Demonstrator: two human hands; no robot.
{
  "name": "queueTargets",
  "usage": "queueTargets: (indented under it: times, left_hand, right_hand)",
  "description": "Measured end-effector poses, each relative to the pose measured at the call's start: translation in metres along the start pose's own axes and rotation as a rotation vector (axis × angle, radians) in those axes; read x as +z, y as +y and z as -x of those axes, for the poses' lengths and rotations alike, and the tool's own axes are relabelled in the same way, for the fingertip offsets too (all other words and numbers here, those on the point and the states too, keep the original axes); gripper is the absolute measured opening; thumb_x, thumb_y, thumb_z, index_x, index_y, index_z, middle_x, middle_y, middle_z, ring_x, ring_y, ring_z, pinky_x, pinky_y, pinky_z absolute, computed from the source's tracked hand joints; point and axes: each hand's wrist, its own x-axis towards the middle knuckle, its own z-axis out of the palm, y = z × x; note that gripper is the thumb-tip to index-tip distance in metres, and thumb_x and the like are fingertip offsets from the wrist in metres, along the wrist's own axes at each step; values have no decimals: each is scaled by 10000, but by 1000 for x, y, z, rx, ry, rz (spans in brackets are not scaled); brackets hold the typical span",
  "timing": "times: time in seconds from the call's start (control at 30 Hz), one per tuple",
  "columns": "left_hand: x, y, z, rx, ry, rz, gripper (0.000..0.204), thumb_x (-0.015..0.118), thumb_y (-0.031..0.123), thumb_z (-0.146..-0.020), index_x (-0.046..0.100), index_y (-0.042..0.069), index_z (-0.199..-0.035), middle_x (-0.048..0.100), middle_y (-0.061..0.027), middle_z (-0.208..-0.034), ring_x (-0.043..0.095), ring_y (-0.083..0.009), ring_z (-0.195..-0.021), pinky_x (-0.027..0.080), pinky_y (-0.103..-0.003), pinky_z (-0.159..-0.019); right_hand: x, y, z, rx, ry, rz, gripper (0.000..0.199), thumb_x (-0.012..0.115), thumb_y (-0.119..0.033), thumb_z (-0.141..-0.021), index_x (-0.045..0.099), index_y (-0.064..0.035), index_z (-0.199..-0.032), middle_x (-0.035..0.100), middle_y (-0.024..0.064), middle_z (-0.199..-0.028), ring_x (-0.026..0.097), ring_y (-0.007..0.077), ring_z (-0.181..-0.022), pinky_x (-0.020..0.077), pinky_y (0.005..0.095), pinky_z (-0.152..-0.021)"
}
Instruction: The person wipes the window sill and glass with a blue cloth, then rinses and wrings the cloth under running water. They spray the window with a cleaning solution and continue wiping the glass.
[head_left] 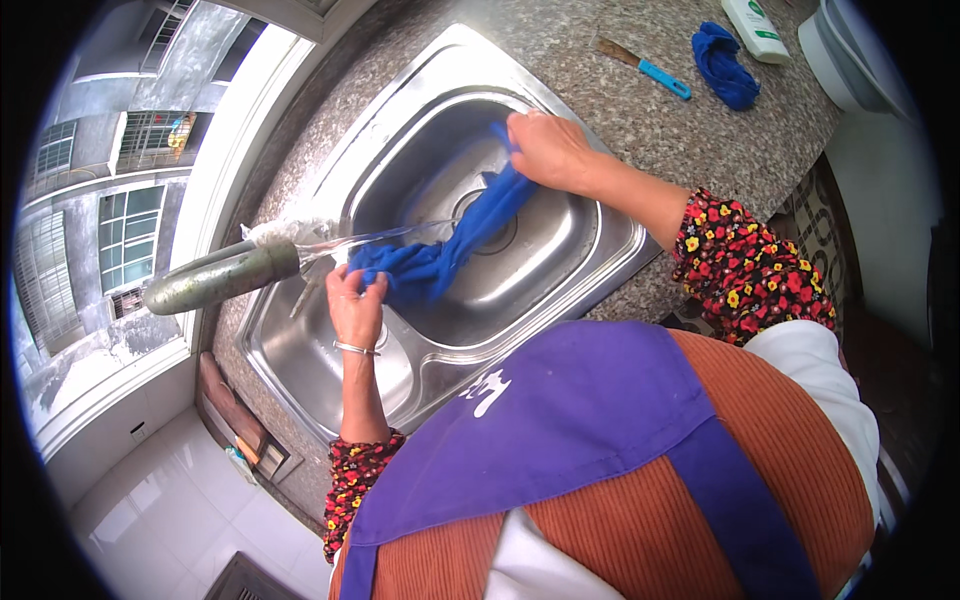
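A wet blue cloth (470,232) stretches between my two hands over the larger basin of a steel sink (560,290). My left hand (355,303) grips its bunched near-left end, close to the divider between the basins. At the far right side of the basin, my right hand (548,150) is closed on the other end. Water runs from the tap (225,277) at the left onto the cloth by my left hand. Part of the drain (500,235) is hidden behind the cloth.
On the speckled counter (640,130) lie a scraper with a blue handle (664,79), a second blue cloth (724,66) and a white bottle (757,30). White basins (850,60) stand at the far right. A window (130,235) borders the left. A brown wooden board (230,400) sits beside the sink.
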Motion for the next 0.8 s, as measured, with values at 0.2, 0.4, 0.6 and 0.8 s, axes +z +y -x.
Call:
queueTargets:
  times: [0.2,0.4,0.6,0.8]
  left_hand:
    - [-8,-8,20,-305,64,780,248,681,153,-740,618,-10,-916,596,-65,-896,574,-149,-759,439,-256,-711]
    - [-63,9,43,-304,228,1359,263,609,300,-845,546,45,-830,587,-72,-802,598,-200,-738,500,-331,-656]
    - [-83,58,44,-302,-85,1439,300,592,284,-846,549,48,-1025,605,-79,-900,577,-232,-909,439,-392,-863]
    - [-82,106,37,-311,-571,1235,414,644,30,-750,469,40,-1125,473,48,-697,287,17,-418,173,-155,-347]
  right_hand:
    - [-4,3,17,-67,65,-32,126,564,-122,-728,518,-37,-809,566,140,-813,570,341,-751,446,439,-648]
    - [-24,9,33,-34,290,-196,155,602,-117,-729,514,-56,-842,553,81,-828,563,299,-743,450,399,-658]
    - [-24,-29,35,-398,93,-191,204,578,-89,-728,573,-59,-929,579,96,-936,562,278,-887,474,346,-755]
    - [-8,-81,24,-708,-164,-588,537,687,-223,-601,545,-74,-1096,587,143,-1007,566,300,-941,458,358,-814]
